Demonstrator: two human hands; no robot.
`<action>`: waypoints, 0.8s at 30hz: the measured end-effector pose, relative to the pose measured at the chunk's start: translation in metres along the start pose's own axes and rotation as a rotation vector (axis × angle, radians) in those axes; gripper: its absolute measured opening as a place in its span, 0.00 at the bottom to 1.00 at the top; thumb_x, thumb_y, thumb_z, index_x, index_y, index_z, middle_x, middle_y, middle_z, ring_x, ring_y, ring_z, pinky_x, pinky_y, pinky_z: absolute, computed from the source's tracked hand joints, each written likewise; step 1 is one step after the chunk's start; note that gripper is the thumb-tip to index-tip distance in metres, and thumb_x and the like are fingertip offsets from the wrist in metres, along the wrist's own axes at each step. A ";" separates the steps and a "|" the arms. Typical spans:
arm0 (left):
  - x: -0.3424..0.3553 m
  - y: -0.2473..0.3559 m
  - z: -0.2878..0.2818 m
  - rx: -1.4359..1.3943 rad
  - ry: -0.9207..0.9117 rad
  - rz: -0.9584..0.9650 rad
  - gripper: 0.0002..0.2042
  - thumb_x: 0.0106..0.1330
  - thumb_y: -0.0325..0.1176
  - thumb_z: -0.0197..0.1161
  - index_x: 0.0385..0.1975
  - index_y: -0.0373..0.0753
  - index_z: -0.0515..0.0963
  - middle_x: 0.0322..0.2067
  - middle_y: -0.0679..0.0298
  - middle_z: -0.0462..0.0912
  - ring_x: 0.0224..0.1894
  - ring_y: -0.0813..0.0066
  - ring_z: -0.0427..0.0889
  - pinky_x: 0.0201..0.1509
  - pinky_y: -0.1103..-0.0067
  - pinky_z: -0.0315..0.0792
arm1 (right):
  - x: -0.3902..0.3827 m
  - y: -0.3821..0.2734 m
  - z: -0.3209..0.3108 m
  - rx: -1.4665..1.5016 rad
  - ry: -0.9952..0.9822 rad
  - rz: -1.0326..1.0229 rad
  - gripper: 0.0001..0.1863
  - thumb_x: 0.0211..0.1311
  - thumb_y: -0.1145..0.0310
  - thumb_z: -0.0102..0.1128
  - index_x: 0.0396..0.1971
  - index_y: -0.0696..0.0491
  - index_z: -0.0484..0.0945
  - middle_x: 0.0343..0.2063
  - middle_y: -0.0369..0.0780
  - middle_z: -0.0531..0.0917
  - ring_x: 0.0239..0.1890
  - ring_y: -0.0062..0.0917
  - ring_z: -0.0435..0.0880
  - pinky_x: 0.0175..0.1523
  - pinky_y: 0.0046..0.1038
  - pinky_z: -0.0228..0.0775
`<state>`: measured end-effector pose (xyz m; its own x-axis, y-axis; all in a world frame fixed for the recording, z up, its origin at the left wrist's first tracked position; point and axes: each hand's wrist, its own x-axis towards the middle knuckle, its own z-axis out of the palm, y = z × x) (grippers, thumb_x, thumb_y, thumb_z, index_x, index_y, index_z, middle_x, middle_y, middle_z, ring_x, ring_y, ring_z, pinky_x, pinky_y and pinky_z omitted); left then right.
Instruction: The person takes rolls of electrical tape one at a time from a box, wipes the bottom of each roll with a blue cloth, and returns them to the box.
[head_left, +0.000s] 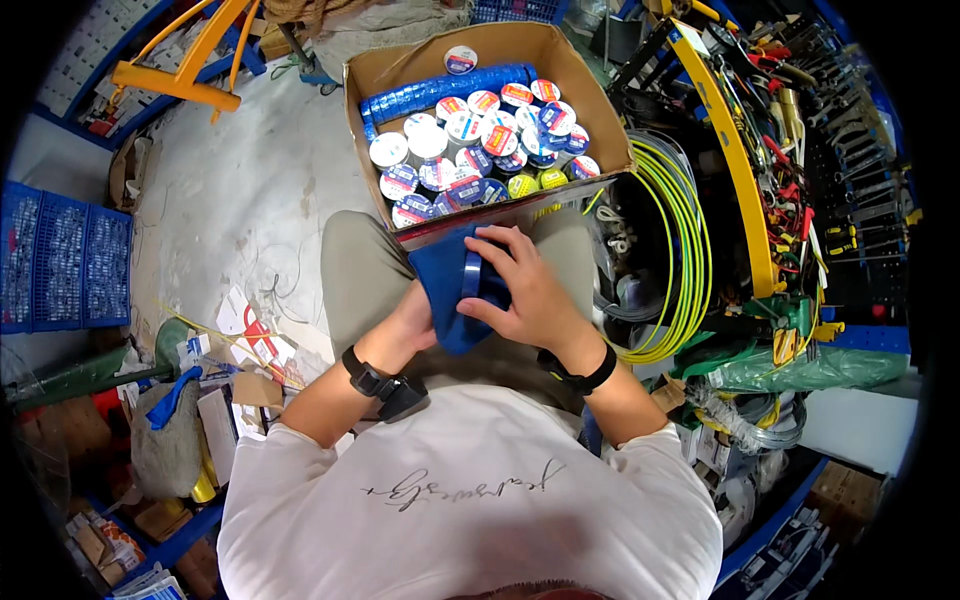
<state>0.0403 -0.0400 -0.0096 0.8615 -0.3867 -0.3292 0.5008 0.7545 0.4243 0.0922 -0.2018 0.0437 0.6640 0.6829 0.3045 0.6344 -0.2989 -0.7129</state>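
Evidently the roll (471, 272) is pinched by the right hand (532, 287), thumb at its near end and fingers over its far end, standing edge-up against the blue cloth (447, 297). That span looks sound: holding both ends should keep the roll from tipping, and a light squeeze would probably serve better than a hard one. Under the cloth's left side sits the left hand (415, 316) (its fingers are covered, so I cannot tell how firmly it grips). Best, I judge, to let that palm back the cloth squarely, pressing evenly and keeping folds from bunching under the roll. Cloth and roll are above the lap, between the knees and just on the near side of the box (395, 68), whose loose rolls (463, 127) crowd close; keeping the elbows low and the cloth's corner clear of the rim would help.
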 end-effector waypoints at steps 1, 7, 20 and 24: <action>0.000 0.001 0.000 -0.010 -0.015 0.007 0.19 0.70 0.46 0.40 0.54 0.42 0.66 0.47 0.61 0.76 0.47 0.69 0.78 0.50 0.73 0.74 | 0.000 0.003 0.002 -0.003 0.000 -0.007 0.31 0.47 0.57 0.67 0.51 0.54 0.69 0.49 0.44 0.70 0.53 0.43 0.68 0.63 0.50 0.51; -0.001 0.004 0.019 -0.029 0.012 0.070 0.20 0.70 0.44 0.44 0.56 0.41 0.64 0.49 0.58 0.73 0.47 0.68 0.78 0.48 0.74 0.75 | 0.000 0.012 0.003 -0.029 0.086 -0.255 0.28 0.46 0.57 0.68 0.47 0.52 0.70 0.50 0.43 0.70 0.54 0.43 0.68 0.62 0.51 0.53; 0.000 -0.002 -0.004 -0.045 0.005 0.035 0.18 0.70 0.43 0.44 0.53 0.41 0.66 0.46 0.61 0.76 0.45 0.70 0.79 0.47 0.74 0.76 | 0.003 0.011 0.005 0.023 0.068 -0.138 0.28 0.46 0.57 0.68 0.46 0.52 0.71 0.50 0.44 0.70 0.51 0.43 0.70 0.60 0.47 0.57; -0.004 0.011 0.018 -0.006 -0.025 0.079 0.19 0.69 0.42 0.45 0.56 0.42 0.64 0.48 0.61 0.74 0.46 0.71 0.78 0.48 0.74 0.76 | 0.008 -0.001 -0.007 -0.049 -0.007 -0.228 0.28 0.45 0.57 0.68 0.47 0.53 0.71 0.50 0.44 0.70 0.53 0.42 0.69 0.60 0.47 0.57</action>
<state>0.0432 -0.0397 0.0114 0.9003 -0.3387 -0.2733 0.4303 0.7865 0.4430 0.1001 -0.2007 0.0513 0.4988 0.7410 0.4496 0.7860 -0.1680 -0.5950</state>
